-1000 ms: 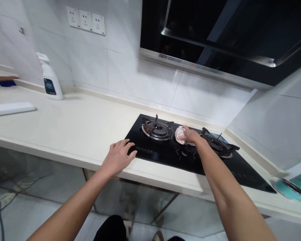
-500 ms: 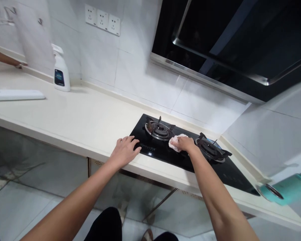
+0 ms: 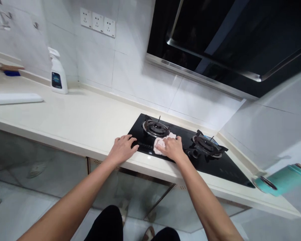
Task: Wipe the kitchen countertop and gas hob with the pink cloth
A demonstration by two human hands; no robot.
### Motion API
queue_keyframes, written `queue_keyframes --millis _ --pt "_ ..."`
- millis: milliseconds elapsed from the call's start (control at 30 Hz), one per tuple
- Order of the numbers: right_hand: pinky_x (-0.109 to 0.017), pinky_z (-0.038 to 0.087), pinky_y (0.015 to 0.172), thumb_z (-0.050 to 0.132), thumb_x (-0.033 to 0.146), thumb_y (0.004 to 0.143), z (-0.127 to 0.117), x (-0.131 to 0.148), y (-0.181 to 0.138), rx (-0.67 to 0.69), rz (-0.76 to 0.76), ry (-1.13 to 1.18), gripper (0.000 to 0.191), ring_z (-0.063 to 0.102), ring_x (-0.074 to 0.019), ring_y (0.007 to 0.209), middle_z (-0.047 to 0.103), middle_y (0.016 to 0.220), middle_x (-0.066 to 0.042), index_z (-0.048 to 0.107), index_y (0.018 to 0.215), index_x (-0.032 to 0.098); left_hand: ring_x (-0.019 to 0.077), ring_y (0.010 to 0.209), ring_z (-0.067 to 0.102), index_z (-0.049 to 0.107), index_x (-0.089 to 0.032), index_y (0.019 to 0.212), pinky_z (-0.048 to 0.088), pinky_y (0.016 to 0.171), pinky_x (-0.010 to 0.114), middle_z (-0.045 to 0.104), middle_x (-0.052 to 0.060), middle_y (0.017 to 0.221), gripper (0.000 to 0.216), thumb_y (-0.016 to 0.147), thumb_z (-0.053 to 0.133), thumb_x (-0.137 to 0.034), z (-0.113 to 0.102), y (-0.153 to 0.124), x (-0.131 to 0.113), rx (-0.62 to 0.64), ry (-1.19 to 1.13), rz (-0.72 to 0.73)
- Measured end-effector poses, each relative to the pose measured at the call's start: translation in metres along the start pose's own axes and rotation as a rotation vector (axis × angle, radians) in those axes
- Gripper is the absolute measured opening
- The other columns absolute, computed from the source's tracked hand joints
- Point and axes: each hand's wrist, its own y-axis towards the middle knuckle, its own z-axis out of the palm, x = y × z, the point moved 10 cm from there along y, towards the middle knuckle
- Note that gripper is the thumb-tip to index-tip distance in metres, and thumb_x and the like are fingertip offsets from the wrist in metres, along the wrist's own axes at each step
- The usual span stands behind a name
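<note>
My right hand (image 3: 172, 148) presses a pale pink cloth (image 3: 159, 144) against the black glass of the gas stove (image 3: 225, 169), just in front of the left burner (image 3: 156, 128). Its fingers are closed over the cloth. My left hand (image 3: 122, 149) rests with fingers spread on the counter edge, fingertips at the stove's left front corner, holding nothing. To the right of the cloth are a black knob (image 3: 194, 153) and the right burner (image 3: 207, 145) with its dark pan support.
A white spray bottle (image 3: 58, 72) and a flat white object (image 3: 16, 98) stand on the cream counter (image 3: 90, 117). Another person's hand (image 3: 12, 67) is on a blue cloth at far left. A range hood (image 3: 215, 43) overhangs the stove; a teal canister (image 3: 283, 180) is at right.
My right hand has slid the cloth left and toward me along the stove. My left hand stays put. The other person's hand now shows a blue cloth under it.
</note>
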Motion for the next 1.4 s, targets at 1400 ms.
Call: queue_keyframes --millis 1400 --pt "-0.043 0.043 0.111 0.045 0.051 0.099 0.065 -0.259 -0.176 -0.197 0.613 0.313 0.055 0.060 -0.0360 0.126 0.067 0.130 -0.025 0.063 0.131 0.010 0.0357 0.146 0.051 0.068 -0.023 0.137 0.037 0.120 0.056 0.058 0.014 0.156 0.057 0.098 0.038 -0.053 0.000 0.009 0.002 0.066 0.072 -0.030"
